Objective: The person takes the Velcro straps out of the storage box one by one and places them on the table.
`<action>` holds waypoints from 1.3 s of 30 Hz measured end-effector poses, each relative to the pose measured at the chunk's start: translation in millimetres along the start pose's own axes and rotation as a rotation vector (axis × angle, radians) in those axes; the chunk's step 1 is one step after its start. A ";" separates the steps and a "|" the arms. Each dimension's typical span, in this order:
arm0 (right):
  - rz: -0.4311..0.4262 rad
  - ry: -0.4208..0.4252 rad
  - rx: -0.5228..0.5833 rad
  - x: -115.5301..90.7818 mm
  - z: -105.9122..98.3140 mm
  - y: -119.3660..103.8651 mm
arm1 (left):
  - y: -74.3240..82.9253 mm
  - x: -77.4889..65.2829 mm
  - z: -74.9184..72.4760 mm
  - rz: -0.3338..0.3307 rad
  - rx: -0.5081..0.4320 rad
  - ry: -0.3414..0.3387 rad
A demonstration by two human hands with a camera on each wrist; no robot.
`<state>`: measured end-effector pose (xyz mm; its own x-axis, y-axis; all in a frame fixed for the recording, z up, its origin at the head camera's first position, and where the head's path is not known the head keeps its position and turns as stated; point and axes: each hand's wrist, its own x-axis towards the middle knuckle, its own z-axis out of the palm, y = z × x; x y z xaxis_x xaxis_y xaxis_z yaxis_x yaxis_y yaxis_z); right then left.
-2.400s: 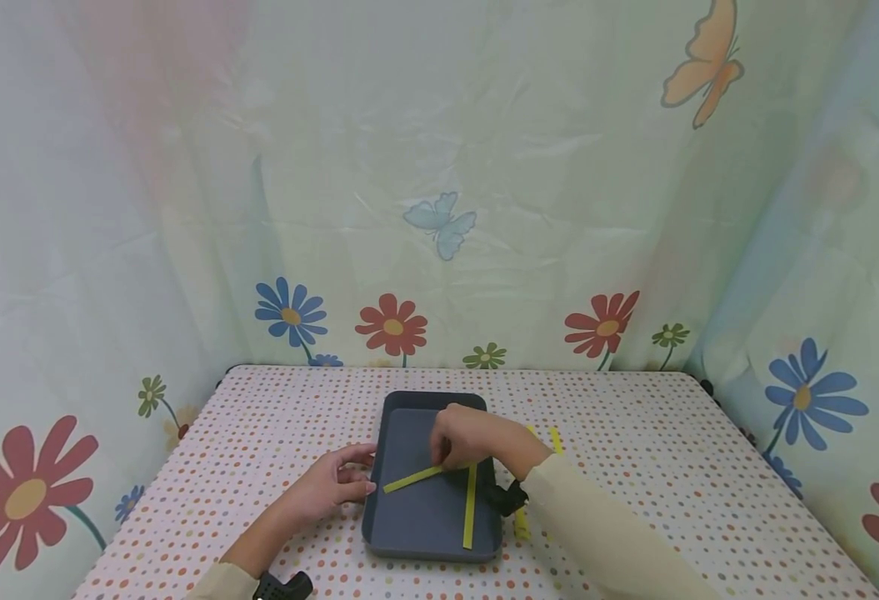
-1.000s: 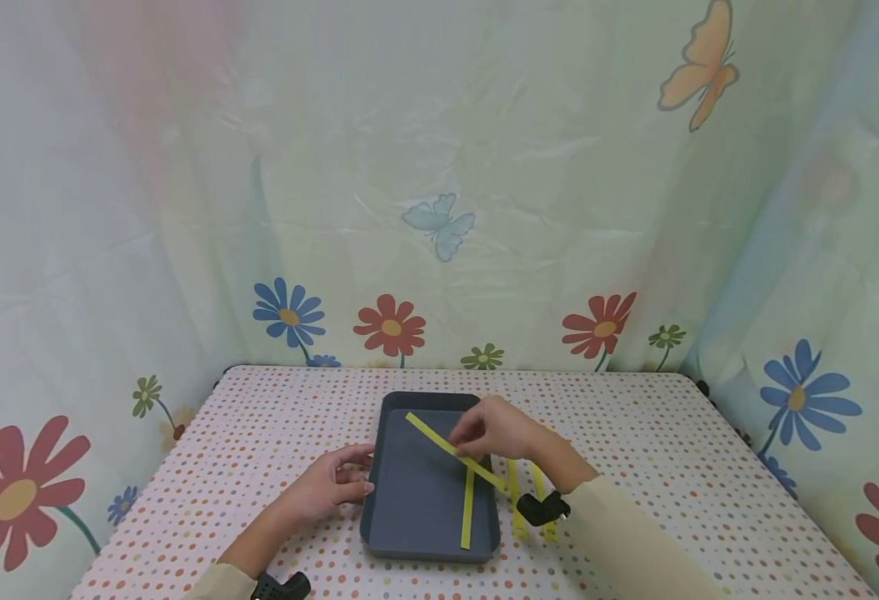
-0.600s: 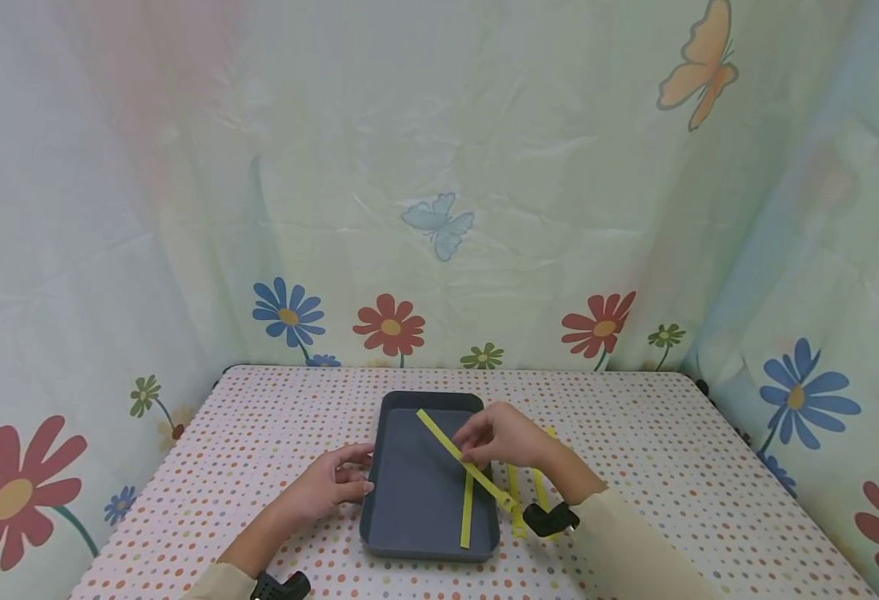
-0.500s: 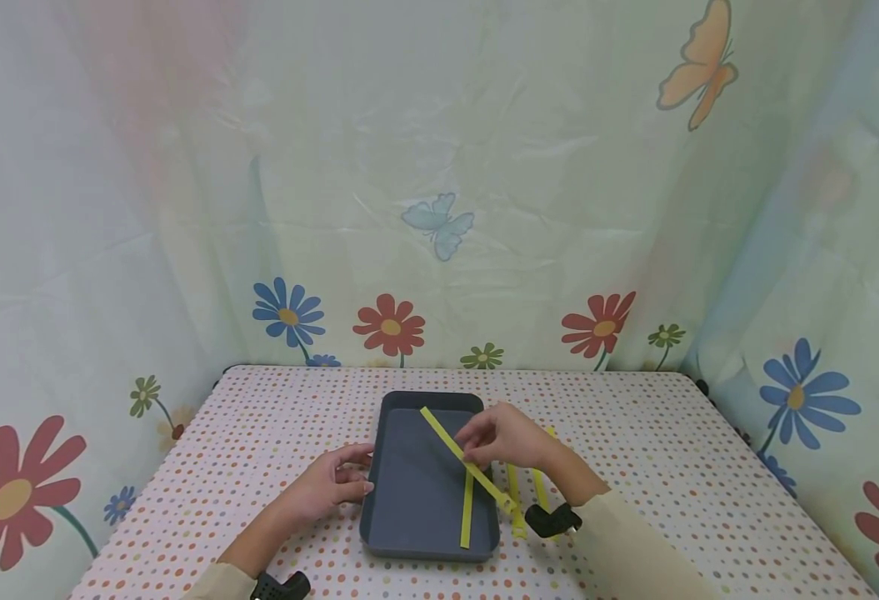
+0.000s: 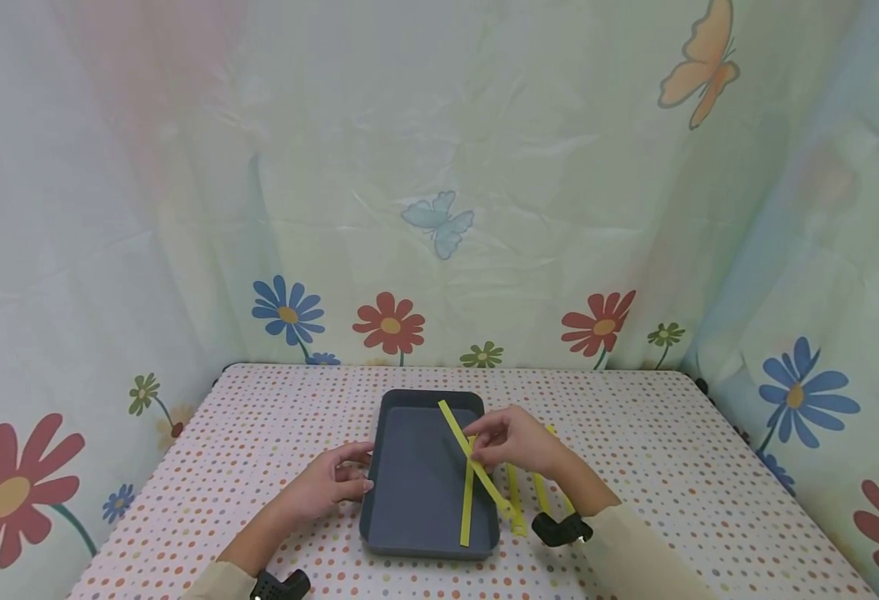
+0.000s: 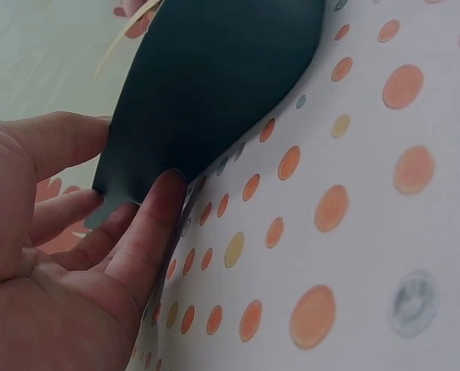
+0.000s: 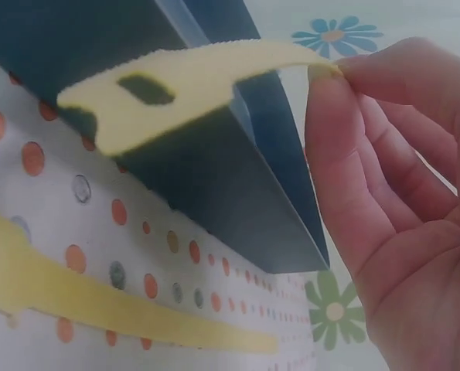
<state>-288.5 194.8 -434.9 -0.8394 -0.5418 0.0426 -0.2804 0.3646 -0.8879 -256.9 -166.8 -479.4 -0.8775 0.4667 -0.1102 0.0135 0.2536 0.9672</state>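
My right hand [image 5: 517,440] pinches a yellow cable tie [image 5: 493,487] between thumb and forefinger, above the right rim of a dark grey tray [image 5: 412,483]. Its slotted end [image 7: 199,73] points toward the camera in the right wrist view, while the plain end slants over the tray. A second yellow cable tie [image 5: 466,521] lies lengthwise in the tray along the right side. On the tray's left side, my left hand [image 5: 325,485] touches the outer wall with thumb and fingertips; the left wrist view shows the loosely bent fingers [image 6: 148,232] against that wall.
More yellow cable ties [image 5: 541,493] lie on the dotted tablecloth [image 5: 619,450] right of the tray, partly hidden by my right hand and forearm. A flowered curtain [image 5: 334,208] stands behind and at both sides of the table.
My right hand has moved from over the tray's middle to its right rim. The pinched cable tie has swung from pointing left to a steep diagonal. My left hand stays put.
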 end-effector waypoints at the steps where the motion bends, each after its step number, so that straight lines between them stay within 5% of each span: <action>1: 0.000 0.007 0.008 -1.3 -0.2 0.7 | -0.2 0.2 0.0 -0.003 0.001 0.000; 20: 0.069 0.136 0.211 -22.8 -3.4 21.3 | -5.1 3.2 0.7 0.010 -0.017 0.009; 39: 0.140 0.237 0.265 -48.7 -7.0 29.1 | -2.8 2.0 0.7 0.004 -0.013 0.003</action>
<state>-259.1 237.0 -459.6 -0.9541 -0.2994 -0.0101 -0.0515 0.1973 -0.9790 -258.3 -166.0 -482.5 -0.8791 0.4649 -0.1052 0.0111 0.2405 0.9706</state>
